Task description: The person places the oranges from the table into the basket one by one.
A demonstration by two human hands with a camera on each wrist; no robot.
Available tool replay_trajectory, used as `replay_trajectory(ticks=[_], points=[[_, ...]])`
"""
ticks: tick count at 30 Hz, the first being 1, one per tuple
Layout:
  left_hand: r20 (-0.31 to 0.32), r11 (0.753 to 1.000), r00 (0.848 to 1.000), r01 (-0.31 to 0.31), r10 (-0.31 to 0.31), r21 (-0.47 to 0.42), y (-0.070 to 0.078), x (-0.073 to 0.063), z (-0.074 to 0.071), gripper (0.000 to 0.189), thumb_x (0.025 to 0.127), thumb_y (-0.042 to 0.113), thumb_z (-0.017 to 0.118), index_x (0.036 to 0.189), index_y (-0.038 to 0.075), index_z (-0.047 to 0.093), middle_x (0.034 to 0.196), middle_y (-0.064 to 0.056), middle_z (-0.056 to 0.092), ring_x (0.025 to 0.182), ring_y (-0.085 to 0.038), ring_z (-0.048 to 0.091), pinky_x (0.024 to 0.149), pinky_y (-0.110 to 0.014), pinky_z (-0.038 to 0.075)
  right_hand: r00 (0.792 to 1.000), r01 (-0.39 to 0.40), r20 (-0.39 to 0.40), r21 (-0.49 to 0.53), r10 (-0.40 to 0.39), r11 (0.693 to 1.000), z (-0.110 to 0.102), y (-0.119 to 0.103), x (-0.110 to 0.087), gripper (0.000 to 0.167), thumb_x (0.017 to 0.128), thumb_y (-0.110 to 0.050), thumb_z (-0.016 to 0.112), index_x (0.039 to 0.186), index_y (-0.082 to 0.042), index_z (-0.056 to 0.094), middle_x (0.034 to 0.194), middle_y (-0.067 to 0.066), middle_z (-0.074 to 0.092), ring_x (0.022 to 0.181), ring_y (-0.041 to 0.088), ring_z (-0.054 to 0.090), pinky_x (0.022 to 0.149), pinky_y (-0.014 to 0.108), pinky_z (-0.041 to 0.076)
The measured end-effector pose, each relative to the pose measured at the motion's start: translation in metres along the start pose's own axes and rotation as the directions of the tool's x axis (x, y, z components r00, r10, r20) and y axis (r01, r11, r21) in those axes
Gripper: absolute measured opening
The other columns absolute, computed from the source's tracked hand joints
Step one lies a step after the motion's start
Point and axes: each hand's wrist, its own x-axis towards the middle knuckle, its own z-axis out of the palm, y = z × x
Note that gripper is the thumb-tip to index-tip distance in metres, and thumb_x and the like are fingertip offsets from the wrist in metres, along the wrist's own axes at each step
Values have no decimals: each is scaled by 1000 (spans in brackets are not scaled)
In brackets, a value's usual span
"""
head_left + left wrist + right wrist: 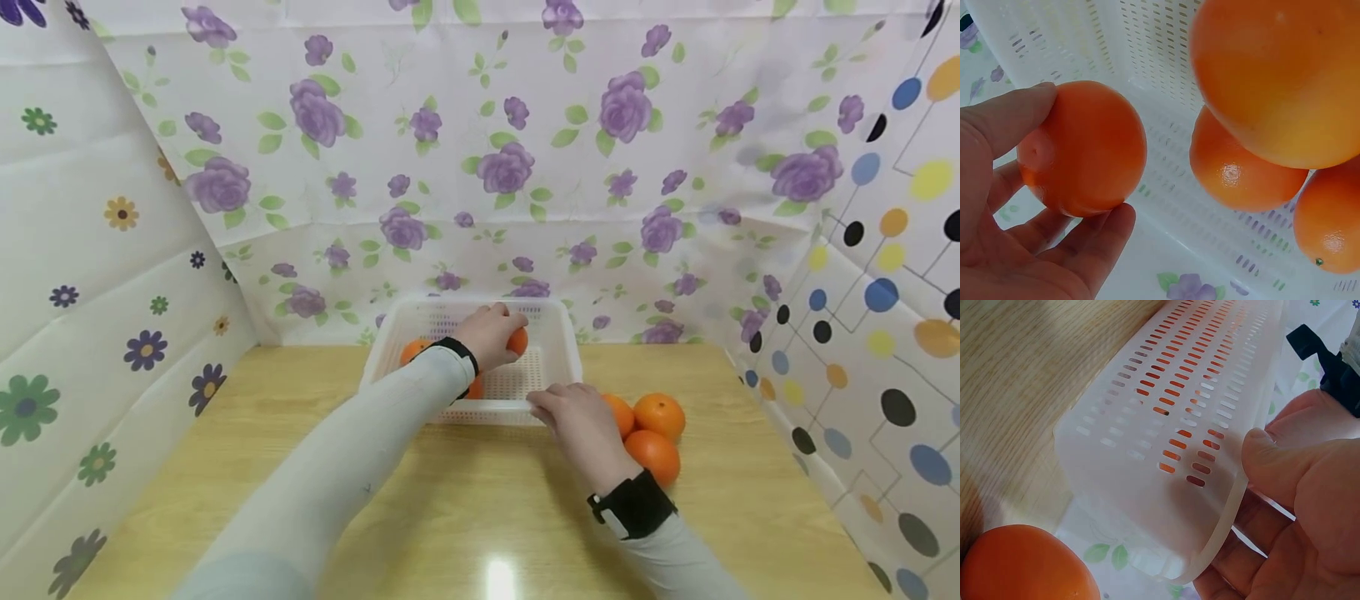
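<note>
My left hand holds an orange between thumb and fingers, over the inside of a white perforated plastic basket. In the left wrist view, a large orange appears closest, with a second orange and a third orange behind it in the basket. At the basket's front right corner, my right hand grips the rim, thumb outside and fingers on the other side. The left forearm covers part of the basket's contents in the head view.
On the wooden table, right of the basket, an orange lies among two others, one partly hidden behind my right hand. A flowered cloth stands behind the basket. A dotted cloth borders the right side.
</note>
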Motion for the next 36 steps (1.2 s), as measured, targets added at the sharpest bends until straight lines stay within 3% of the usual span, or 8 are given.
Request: replay_trajectory(ticks=[7,14,21,31,36], points=[[9,1000,1000,-21,20,20,2,7,6,58,104,28,81,158,21,60,147,-12,61,128,-33,60,107,-44,55,1000,-8,-4,6,8,1000,3,1,-2,17,100,-18,83,115,-12,84,96,4,78,89,32,70,93,49,57],[63,999,998,-12,9,45,-1,12,11,59,105,29,79,159,21,59,150,-12,59,131,-33,60,105,-44,57,1000,-19,25,3,19,1000,3,-1,-2,18,100,-18,83,117,-12,84,98,4,78,91,31,71,94,48,57],[107,999,994,-32,31,13,-2,16,14,60,101,28,84,157,24,61,140,-8,64,121,-27,62,101,-42,58,1000,-9,18,-4,9,1000,1,1,-1,16,101,-17,83,116,-11,84,97,4,78,91,32,71,95,48,57],[201,997,977,-78,70,28,0,7,13,58,100,29,85,154,27,64,129,-3,66,105,-21,64,94,-37,57,1000,-10,13,14,10,1000,1,2,-2,15,101,-16,82,116,-12,84,97,3,77,92,31,70,95,48,56],[213,996,975,-78,67,43,4,1,10,55,100,29,85,152,27,66,127,-2,66,104,-20,64,95,-36,57,1000,-16,16,13,16,1000,2,1,-2,16,101,-17,82,116,-13,84,97,2,77,92,30,70,95,48,56]])
